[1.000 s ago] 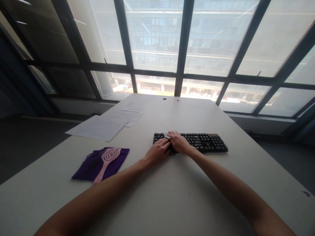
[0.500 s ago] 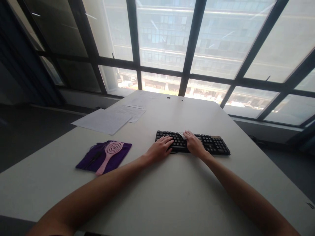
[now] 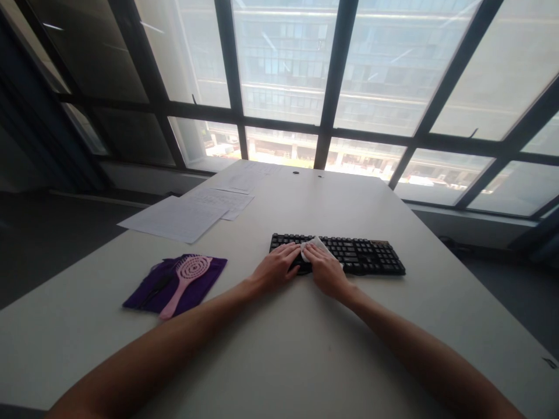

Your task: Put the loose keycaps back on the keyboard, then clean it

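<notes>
A black keyboard (image 3: 371, 256) lies on the white table. My left hand (image 3: 278, 263) rests flat on its left end, fingers stretched over the keys and thumb apart. Just beside it, my right hand (image 3: 325, 270) presses a white tissue (image 3: 317, 240) down onto the keys left of the middle. Part of the tissue shows past the fingertips; the rest is hidden under the palm. Keys beneath both hands are covered from view.
Left of my forearm, a pink hairbrush (image 3: 192, 270) and a dark comb-like item (image 3: 161, 283) lie on a folded purple cloth (image 3: 209, 282). Sheets of paper (image 3: 174, 218) are spread at the table's far left. Large windows (image 3: 283, 64) stand beyond the table (image 3: 340, 203).
My right hand has slid left across the keys with the tissue, closer to my left hand. More of the tissue shows now. My left hand stays on the keyboard's left end.
</notes>
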A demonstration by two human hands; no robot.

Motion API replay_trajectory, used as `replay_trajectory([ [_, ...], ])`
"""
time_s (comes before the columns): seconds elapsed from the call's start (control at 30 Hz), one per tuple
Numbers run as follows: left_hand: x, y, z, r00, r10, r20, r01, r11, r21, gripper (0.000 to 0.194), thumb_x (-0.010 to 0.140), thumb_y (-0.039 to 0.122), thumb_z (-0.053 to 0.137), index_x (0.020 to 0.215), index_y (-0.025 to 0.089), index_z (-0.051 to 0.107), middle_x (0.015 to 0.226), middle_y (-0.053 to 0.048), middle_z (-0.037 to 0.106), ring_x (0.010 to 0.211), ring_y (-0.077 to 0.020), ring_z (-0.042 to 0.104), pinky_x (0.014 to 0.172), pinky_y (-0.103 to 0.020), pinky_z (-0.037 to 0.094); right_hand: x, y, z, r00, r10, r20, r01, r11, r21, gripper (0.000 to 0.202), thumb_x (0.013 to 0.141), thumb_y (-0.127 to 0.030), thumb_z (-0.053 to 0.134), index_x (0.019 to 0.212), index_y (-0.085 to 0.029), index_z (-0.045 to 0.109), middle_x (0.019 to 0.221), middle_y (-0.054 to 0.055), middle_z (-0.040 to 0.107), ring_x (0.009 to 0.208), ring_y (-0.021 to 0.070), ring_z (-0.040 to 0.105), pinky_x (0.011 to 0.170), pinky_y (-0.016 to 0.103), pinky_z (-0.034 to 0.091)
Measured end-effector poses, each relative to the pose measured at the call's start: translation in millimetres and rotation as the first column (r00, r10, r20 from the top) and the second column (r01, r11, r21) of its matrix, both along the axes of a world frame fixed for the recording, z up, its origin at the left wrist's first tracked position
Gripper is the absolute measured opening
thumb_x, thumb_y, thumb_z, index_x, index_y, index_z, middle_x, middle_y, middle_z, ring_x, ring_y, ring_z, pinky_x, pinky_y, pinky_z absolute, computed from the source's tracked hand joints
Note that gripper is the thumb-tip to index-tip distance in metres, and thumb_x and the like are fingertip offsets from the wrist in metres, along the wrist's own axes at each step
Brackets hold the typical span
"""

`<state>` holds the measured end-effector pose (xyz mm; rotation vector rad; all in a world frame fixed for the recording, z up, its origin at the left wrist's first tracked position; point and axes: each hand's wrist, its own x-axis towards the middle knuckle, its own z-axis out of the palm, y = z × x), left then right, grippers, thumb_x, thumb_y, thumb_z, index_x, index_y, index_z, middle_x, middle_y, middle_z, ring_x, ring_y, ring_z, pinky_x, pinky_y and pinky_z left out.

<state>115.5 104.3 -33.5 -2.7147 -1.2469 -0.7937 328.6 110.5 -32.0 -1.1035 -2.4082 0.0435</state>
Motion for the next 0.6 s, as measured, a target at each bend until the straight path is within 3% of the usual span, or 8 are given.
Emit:
replay_trajectory([
  [0.17,-1,1,-0.8,1.0,0.002,-0.023,-0.002,1.0,0.015,0.051,0.095,0.029,0.056,0.144,0.017,0.051,0.147,-0.013,0.055,0.138,-0.0283,0.049,0.117,-0.046,0.042,9,0,2.7,0.998,0.068,0.006,-0.068,0.998,0.006,0.065,0.082,0.0,0.04,0.145,-0.012,0.054,0.151,0.011,0.051,0.144,0.021,0.042,0.122,0.043,0.033],
  [0.37,0,2,-2.9,0.999,0.002,-0.047,-0.001,1.0,0.018,0.048,0.098,0.032,0.054,0.142,0.014,0.053,0.147,-0.013,0.055,0.14,-0.0281,0.047,0.119,-0.045,0.04,58,7,-3.3,0.998,0.069,0.011,-0.069,0.997,0.022,0.066,0.082,0.001,0.038,0.144,-0.013,0.055,0.152,0.011,0.049,0.145,0.0224,0.041,0.122,0.046,0.033],
  [0.47,1,1,-1.4,1.0,0.0,-0.025,0.001,1.0,0.016,0.048,0.097,0.031,0.054,0.142,0.016,0.053,0.147,-0.012,0.055,0.14,-0.0279,0.047,0.118,-0.046,0.041,83,9,-5.7,0.999,-0.035,0.009,0.034,0.999,0.031,0.064,0.084,-0.001,0.038,0.144,-0.015,0.056,0.151,0.009,0.051,0.144,0.0236,0.043,0.122,0.047,0.035],
  [0.6,2,0,1.9,0.999,0.011,-0.04,-0.011,1.0,-0.003,0.048,0.097,0.03,0.054,0.142,0.012,0.054,0.148,-0.013,0.055,0.141,-0.0288,0.046,0.118,-0.045,0.041,97,16,-4.6,0.95,-0.312,-0.018,0.312,0.95,0.014,0.06,0.086,-0.003,0.039,0.141,-0.016,0.06,0.146,0.009,0.056,0.141,0.0267,0.047,0.12,0.047,0.037],
])
